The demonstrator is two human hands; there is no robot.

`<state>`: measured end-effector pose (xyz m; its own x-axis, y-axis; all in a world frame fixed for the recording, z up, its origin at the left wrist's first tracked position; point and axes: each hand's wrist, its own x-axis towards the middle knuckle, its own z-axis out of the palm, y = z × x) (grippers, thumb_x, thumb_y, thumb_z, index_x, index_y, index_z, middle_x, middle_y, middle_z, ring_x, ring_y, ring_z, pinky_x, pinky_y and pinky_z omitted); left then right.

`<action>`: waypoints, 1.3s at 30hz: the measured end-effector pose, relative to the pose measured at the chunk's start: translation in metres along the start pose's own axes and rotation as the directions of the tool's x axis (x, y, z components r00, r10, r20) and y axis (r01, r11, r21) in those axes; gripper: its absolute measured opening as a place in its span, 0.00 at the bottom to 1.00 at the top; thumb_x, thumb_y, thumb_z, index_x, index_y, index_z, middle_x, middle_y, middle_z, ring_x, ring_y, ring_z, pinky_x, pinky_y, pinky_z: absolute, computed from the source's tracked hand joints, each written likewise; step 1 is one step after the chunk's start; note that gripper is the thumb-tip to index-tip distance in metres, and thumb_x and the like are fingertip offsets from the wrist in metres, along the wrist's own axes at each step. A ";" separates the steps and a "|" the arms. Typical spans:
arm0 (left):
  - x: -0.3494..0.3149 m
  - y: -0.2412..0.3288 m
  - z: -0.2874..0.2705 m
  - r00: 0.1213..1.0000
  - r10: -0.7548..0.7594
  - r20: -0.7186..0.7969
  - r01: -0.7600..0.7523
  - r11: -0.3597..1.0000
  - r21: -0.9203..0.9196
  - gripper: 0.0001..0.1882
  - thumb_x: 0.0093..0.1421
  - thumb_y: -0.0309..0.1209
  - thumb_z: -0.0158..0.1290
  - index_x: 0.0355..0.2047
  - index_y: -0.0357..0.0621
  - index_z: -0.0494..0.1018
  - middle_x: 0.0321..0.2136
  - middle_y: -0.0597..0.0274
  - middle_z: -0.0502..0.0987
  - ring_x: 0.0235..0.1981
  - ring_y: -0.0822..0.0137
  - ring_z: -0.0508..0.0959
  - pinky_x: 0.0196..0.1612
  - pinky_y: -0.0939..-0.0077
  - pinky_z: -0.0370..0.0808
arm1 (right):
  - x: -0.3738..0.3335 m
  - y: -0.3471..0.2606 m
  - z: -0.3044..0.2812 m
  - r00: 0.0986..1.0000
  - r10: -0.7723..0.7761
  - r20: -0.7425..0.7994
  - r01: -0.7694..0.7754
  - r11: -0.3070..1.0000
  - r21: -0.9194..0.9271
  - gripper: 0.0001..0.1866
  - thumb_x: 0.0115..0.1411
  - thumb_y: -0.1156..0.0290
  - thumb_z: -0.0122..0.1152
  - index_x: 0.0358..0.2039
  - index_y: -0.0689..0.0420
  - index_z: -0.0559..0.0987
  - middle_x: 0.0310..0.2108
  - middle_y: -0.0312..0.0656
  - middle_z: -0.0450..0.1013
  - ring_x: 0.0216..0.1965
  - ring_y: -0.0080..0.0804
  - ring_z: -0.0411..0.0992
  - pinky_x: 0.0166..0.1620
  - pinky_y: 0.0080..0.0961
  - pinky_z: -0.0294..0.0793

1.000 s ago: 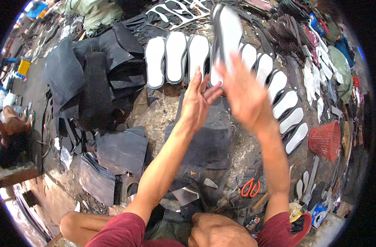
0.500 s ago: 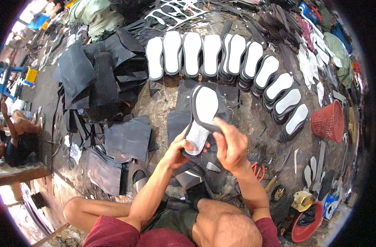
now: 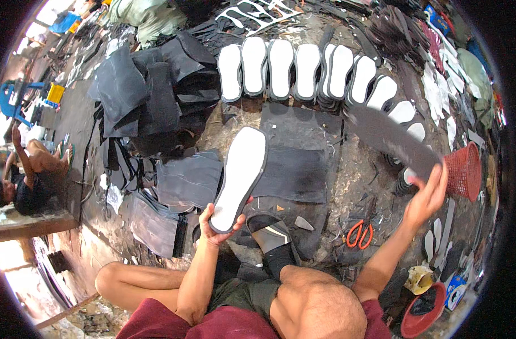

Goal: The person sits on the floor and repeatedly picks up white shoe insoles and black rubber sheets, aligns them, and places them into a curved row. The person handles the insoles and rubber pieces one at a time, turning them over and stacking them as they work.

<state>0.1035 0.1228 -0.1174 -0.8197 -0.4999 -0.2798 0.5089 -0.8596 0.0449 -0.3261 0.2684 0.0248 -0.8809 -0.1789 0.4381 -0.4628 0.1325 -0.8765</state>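
Note:
My left hand [image 3: 219,227] is closed round the lower end of a white-faced shoe sole [image 3: 241,169] with a black rim, held above the dark sheets. Its white face is turned up. Out to the right, my right hand [image 3: 427,195] grips one end of a dark, sole-shaped piece [image 3: 394,138], which is smeared by motion. That piece passes over the right end of a curved row of stacked black soles with white tops [image 3: 280,68] and hides part of them.
Black sheets [image 3: 119,85] lie piled at the left, with more sheets [image 3: 292,175] in front of me. Orange-handled scissors [image 3: 359,234] lie near my right knee. A red mesh basket [image 3: 467,172] stands at the right. Another person [image 3: 29,175] is at the far left.
Half a second ago both hands held the layered soles together. Now my right hand has swung right with a dark piece, while my left keeps the white-faced sole. The view has shifted slightly.

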 end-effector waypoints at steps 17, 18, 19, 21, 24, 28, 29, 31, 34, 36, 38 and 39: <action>0.061 -0.078 0.113 0.948 0.303 -0.100 -0.073 0.512 0.856 0.37 0.49 0.15 0.54 0.62 0.33 0.61 0.55 0.56 0.73 0.56 0.65 0.74 0.60 0.69 0.69 | -0.156 -0.048 0.080 0.571 0.318 0.757 -0.643 0.747 0.172 0.46 0.51 0.77 0.75 0.68 0.63 0.61 0.53 0.51 0.74 0.46 0.24 0.74 0.40 0.18 0.77; 0.061 -0.078 0.116 0.946 0.298 -0.128 -0.059 0.546 0.836 0.38 0.50 0.15 0.54 0.63 0.33 0.60 0.55 0.57 0.72 0.57 0.65 0.73 0.61 0.69 0.69 | -0.157 -0.043 0.086 0.556 0.335 0.761 -0.696 0.688 0.205 0.43 0.52 0.77 0.75 0.67 0.65 0.63 0.50 0.50 0.75 0.44 0.23 0.75 0.41 0.18 0.77; 0.061 -0.079 0.118 0.943 0.293 -0.156 -0.046 0.581 0.813 0.38 0.50 0.15 0.54 0.64 0.33 0.59 0.56 0.57 0.72 0.58 0.65 0.72 0.61 0.70 0.68 | -0.158 -0.038 0.092 0.537 0.351 0.767 -0.745 0.625 0.236 0.41 0.53 0.77 0.75 0.65 0.67 0.65 0.48 0.48 0.77 0.43 0.22 0.75 0.41 0.18 0.77; 0.065 -0.078 0.117 0.939 0.293 -0.178 -0.031 0.589 0.807 0.39 0.49 0.14 0.54 0.65 0.32 0.59 0.56 0.56 0.73 0.56 0.66 0.74 0.60 0.71 0.70 | -0.164 -0.038 0.097 0.543 0.438 0.717 -0.797 0.537 0.276 0.31 0.58 0.77 0.70 0.60 0.70 0.70 0.43 0.45 0.79 0.41 0.22 0.76 0.43 0.20 0.77; 0.070 -0.076 0.116 0.938 0.321 -0.131 -0.074 0.554 0.829 0.39 0.48 0.14 0.55 0.63 0.30 0.62 0.54 0.57 0.75 0.53 0.67 0.76 0.57 0.72 0.72 | -0.161 -0.044 0.110 0.560 0.547 0.623 -0.818 0.483 0.311 0.21 0.63 0.77 0.64 0.56 0.70 0.75 0.43 0.44 0.79 0.39 0.24 0.78 0.44 0.20 0.77; 0.071 -0.079 0.116 0.926 0.350 -0.142 -0.073 0.535 0.842 0.38 0.49 0.15 0.53 0.64 0.31 0.61 0.53 0.56 0.76 0.50 0.67 0.78 0.54 0.74 0.74 | -0.158 -0.044 0.115 0.559 0.586 0.587 -0.819 0.500 0.282 0.16 0.64 0.77 0.62 0.52 0.68 0.79 0.39 0.44 0.81 0.37 0.23 0.78 0.42 0.19 0.78; 0.072 -0.080 0.115 0.926 0.347 -0.149 -0.070 0.546 0.835 0.38 0.49 0.15 0.53 0.64 0.31 0.61 0.52 0.56 0.76 0.49 0.67 0.78 0.53 0.74 0.75 | -0.153 -0.047 0.109 0.494 0.622 0.607 -0.860 0.451 0.238 0.16 0.64 0.76 0.61 0.52 0.67 0.79 0.40 0.44 0.81 0.37 0.23 0.78 0.42 0.19 0.78; 0.072 -0.079 0.113 0.925 0.341 -0.170 -0.059 0.569 0.820 0.38 0.49 0.15 0.52 0.64 0.31 0.61 0.50 0.56 0.77 0.47 0.68 0.80 0.49 0.74 0.77 | -0.148 -0.039 0.097 0.388 0.601 0.699 -0.911 0.367 0.190 0.20 0.66 0.75 0.59 0.57 0.67 0.75 0.46 0.47 0.80 0.39 0.25 0.78 0.44 0.21 0.78; 0.075 -0.077 0.115 0.927 0.308 -0.216 -0.024 0.621 0.783 0.37 0.49 0.15 0.52 0.64 0.32 0.62 0.47 0.56 0.78 0.43 0.68 0.81 0.44 0.73 0.80 | -0.163 -0.034 0.088 0.598 0.300 0.743 -0.690 0.664 0.287 0.25 0.66 0.76 0.58 0.63 0.67 0.69 0.55 0.49 0.75 0.48 0.32 0.77 0.49 0.25 0.77; 0.079 -0.080 0.122 0.927 0.269 -0.261 0.014 0.671 0.741 0.36 0.49 0.15 0.51 0.63 0.32 0.63 0.45 0.57 0.78 0.40 0.68 0.81 0.41 0.72 0.81 | -0.173 -0.013 0.084 0.658 0.163 0.735 -0.526 0.798 0.294 0.28 0.65 0.77 0.57 0.65 0.67 0.66 0.59 0.50 0.72 0.54 0.37 0.75 0.53 0.30 0.76; 0.082 -0.084 0.117 0.923 0.242 -0.300 0.030 0.731 0.681 0.35 0.49 0.17 0.49 0.61 0.32 0.64 0.43 0.58 0.78 0.37 0.68 0.81 0.40 0.72 0.81 | -0.174 -0.007 0.072 0.607 0.247 0.756 -0.679 0.656 0.331 0.28 0.64 0.78 0.56 0.65 0.67 0.65 0.61 0.51 0.70 0.58 0.41 0.72 0.55 0.34 0.74; 0.083 -0.085 0.114 0.921 0.223 -0.320 0.041 0.760 0.648 0.34 0.49 0.18 0.48 0.61 0.32 0.65 0.42 0.58 0.79 0.36 0.68 0.81 0.40 0.72 0.81 | -0.170 -0.004 0.065 0.576 0.288 0.765 -0.744 0.574 0.344 0.29 0.63 0.78 0.55 0.65 0.67 0.65 0.62 0.51 0.68 0.59 0.43 0.71 0.57 0.36 0.74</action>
<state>-0.0381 0.1423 -0.0350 -0.5568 -0.6183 -0.5547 0.1827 -0.7426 0.6443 -0.1679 0.2348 -0.0592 -0.5653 -0.8106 -0.1527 0.4235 -0.1263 -0.8971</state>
